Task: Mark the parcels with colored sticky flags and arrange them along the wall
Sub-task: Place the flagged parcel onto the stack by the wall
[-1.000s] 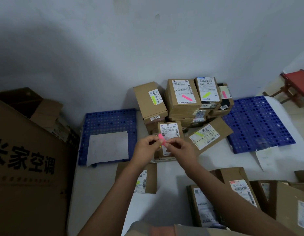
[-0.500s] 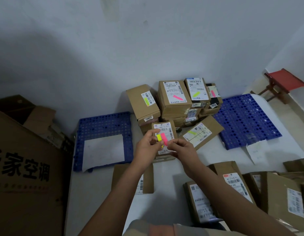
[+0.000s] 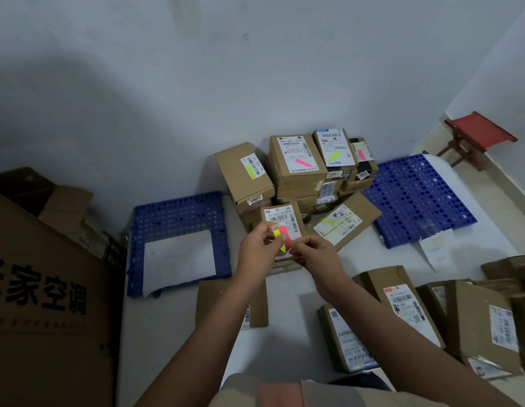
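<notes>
Brown cardboard fills the left edge: a big printed carton (image 3: 46,292), with two blue perforated plastic pallets (image 3: 179,212) against the grey wall (image 3: 255,69) and a stack of flagged parcels (image 3: 296,168) between them. That stack is already marked, a pink flag on the middle box and yellow-green ones on its neighbours, so part of the job looks done. Nearer the person, several unmarked parcels (image 3: 402,306) lie on the white floor to the right, and one more (image 3: 229,301) sits under the left forearm.

The view has swung slightly left and the hands have drawn a little apart over the last second. A second ago only a pink tip showed between the fingers; now the left hand (image 3: 257,248) pinches a small pad of sticky flags (image 3: 280,233), yellow and pink both plain, while the right hand (image 3: 309,249) pinches the lower end of a pink flag (image 3: 285,237), seemingly peeling it free. Both hover in front of a small labelled box (image 3: 282,221) leaning against the stack. My reading: a flag is nearly off the pad, and the next parcel can be marked shortly
</notes>
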### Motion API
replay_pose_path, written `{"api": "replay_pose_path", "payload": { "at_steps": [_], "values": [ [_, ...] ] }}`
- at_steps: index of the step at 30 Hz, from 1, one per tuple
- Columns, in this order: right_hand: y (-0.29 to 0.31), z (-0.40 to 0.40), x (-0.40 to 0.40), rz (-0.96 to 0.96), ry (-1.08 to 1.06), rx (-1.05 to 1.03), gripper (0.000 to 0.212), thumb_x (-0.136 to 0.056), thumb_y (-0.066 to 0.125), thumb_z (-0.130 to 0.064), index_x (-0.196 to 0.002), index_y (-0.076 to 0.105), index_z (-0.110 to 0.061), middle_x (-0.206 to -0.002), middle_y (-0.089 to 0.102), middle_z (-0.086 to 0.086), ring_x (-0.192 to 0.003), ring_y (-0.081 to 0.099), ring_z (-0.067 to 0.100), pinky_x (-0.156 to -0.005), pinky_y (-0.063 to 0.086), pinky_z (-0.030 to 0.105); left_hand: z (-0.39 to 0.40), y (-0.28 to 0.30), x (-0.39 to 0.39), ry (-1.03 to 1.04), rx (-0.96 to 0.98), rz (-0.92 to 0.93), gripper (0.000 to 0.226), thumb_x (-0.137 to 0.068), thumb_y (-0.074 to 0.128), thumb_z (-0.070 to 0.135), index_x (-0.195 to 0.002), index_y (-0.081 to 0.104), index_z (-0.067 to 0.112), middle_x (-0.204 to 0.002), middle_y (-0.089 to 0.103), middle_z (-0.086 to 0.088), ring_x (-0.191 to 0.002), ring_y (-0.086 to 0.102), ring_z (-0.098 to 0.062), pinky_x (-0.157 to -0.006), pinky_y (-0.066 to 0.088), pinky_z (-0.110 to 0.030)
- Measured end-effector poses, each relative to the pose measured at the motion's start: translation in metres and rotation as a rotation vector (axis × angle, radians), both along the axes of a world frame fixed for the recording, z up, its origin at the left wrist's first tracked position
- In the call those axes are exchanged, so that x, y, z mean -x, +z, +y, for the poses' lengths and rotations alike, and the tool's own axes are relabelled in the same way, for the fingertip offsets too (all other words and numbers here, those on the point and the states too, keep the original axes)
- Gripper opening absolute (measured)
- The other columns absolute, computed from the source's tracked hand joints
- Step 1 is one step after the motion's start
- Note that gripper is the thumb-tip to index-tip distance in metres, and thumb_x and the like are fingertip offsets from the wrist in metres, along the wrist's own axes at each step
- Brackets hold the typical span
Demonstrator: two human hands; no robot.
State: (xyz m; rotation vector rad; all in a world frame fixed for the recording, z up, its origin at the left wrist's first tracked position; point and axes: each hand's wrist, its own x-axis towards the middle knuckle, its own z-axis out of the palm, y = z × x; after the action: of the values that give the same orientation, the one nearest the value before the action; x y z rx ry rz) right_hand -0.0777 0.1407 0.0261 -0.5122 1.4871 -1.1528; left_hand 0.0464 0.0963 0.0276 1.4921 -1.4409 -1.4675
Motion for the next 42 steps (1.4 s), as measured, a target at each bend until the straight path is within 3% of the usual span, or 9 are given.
{"api": "replay_pose_path", "payload": {
  "at_steps": [5, 12, 19, 22, 25, 30, 36, 40, 42],
  "values": [
    [-0.004, 0.011, 0.011, -0.032, 0.032, -0.018, 0.028, -0.089, 0.069, -0.016, -0.108, 0.061, 0.003, -0.088, 0.067, 0.01, -0.077, 0.063, 0.016, -0.07, 0.055, 0.024, 0.005, -0.003, 0.004, -0.072, 0.009, -0.02, 0.005, -0.092, 0.067, 0.015, -0.095, 0.063, 0.017, -0.113, 0.067, 0.002, -0.097, 0.066, -0.01, -0.066, 0.056, -0.017],
    [-0.015, 0.041, 0.061, 0.151, -0.017, -0.092, 0.008, -0.09, 0.065, -0.009, -0.083, 0.069, -0.008, -0.083, 0.068, 0.01, -0.079, 0.063, 0.018, -0.074, 0.052, 0.03, 0.027, -0.023, 0.039, -0.171, -0.165, 0.038, 0.014, -0.095, 0.063, 0.016, -0.107, 0.062, 0.022, -0.099, 0.067, -0.006, -0.094, 0.069, -0.026, -0.086, 0.059, -0.038],
    [-0.035, 0.088, 0.173, 0.45, -0.181, -0.314, 0.011, -0.095, 0.057, -0.014, -0.095, 0.063, -0.006, -0.089, 0.063, 0.01, -0.087, 0.057, 0.027, -0.071, 0.044, 0.034, 0.081, -0.062, 0.107, -0.34, -0.409, -0.152, 0.051, -0.098, 0.052, 0.043, -0.143, 0.048, 0.017, -0.136, 0.056, -0.005, -0.116, 0.059, -0.018, -0.103, 0.049, -0.042],
    [-0.043, 0.1, 0.2, 0.419, -0.078, -0.408, 0.013, -0.094, 0.053, -0.014, -0.087, 0.059, -0.005, -0.082, 0.06, 0.012, -0.079, 0.056, 0.027, -0.061, 0.04, 0.03, 0.102, -0.078, 0.134, -0.375, -0.475, -0.214, 0.065, -0.099, 0.046, 0.052, -0.153, 0.03, 0.02, -0.157, 0.031, -0.005, -0.137, 0.042, -0.026, -0.112, 0.04, -0.042],
    [-0.056, 0.109, 0.217, 0.352, 0.021, -0.444, 0.022, -0.091, 0.05, -0.012, -0.071, 0.059, -0.006, -0.072, 0.06, 0.015, -0.072, 0.059, 0.028, -0.067, 0.044, 0.035, 0.116, -0.094, 0.152, -0.363, -0.487, -0.312, 0.075, -0.095, 0.039, 0.064, -0.156, 0.024, 0.022, -0.163, 0.018, -0.005, -0.146, 0.026, -0.03, -0.116, 0.032, -0.048],
    [-0.057, 0.116, 0.227, 0.246, 0.084, -0.468, 0.02, -0.092, 0.051, -0.02, -0.089, 0.064, -0.005, -0.095, 0.07, 0.021, -0.088, 0.067, 0.032, -0.082, 0.054, 0.046, 0.132, -0.097, 0.17, -0.261, -0.567, -0.163, 0.077, -0.089, 0.043, 0.073, -0.154, 0.017, 0.043, -0.165, 0.01, 0.001, -0.15, 0.018, -0.029, -0.116, 0.031, -0.055],
    [-0.036, 0.105, 0.225, 0.26, 0.086, -0.386, 0.009, -0.095, 0.052, -0.019, -0.096, 0.058, -0.012, -0.099, 0.065, 0.013, -0.096, 0.063, 0.027, -0.091, 0.053, 0.048, 0.134, -0.081, 0.168, -0.166, -0.552, 0.086, 0.072, -0.087, 0.053, 0.066, -0.146, 0.012, 0.061, -0.151, 0.044, 0.005, -0.132, 0.05, -0.022, -0.109, 0.042, -0.048],
    [-0.022, 0.086, 0.226, 0.209, 0.063, -0.274, 0.007, -0.091, 0.054, -0.015, -0.088, 0.059, -0.011, -0.093, 0.066, 0.012, -0.092, 0.064, 0.028, -0.079, 0.053, 0.044, 0.127, -0.07, 0.172, -0.159, -0.413, 0.047, 0.053, -0.095, 0.055, 0.054, -0.142, 0.032, 0.058, -0.14, 0.055, 0.013, -0.116, 0.058, -0.005, -0.094, 0.051, -0.027],
    [-0.018, 0.074, 0.224, 0.2, 0.048, -0.223, 0.009, -0.089, 0.054, -0.015, -0.085, 0.061, -0.011, -0.091, 0.065, 0.014, -0.089, 0.063, 0.03, -0.083, 0.052, 0.048, 0.13, -0.066, 0.175, -0.102, -0.366, 0.032, 0.065, -0.085, 0.063, 0.059, -0.139, 0.029, 0.065, -0.131, 0.062, 0.016, -0.115, 0.062, -0.008, -0.103, 0.048, -0.038]
  ]
}}
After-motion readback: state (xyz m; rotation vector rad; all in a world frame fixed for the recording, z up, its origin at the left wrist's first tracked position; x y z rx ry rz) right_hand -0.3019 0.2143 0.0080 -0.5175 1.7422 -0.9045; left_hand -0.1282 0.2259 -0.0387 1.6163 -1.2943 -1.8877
